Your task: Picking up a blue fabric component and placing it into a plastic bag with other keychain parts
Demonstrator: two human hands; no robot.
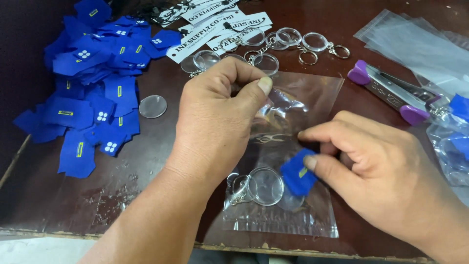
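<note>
Pinching clear bag (293, 146) (both hands) at mouth

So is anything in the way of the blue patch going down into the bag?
Nothing visible blocks it. The right hand pushes the small blue fabric patch into the clear plastic bag, beside the round clear keychain already inside. The left hand holds the bag's top.

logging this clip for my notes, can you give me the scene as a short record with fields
left hand: left hand pinches the open top of a clear plastic bag
right hand: right hand pushes a blue fabric piece into the bag
in bag: clear round keychain with metal ring
left of hands: pile of blue fabric pieces, one loose clear disc
top: white paper tags, row of clear keychains
right: purple-ended tool, stack of clear bags
surface: dark worn table
</note>
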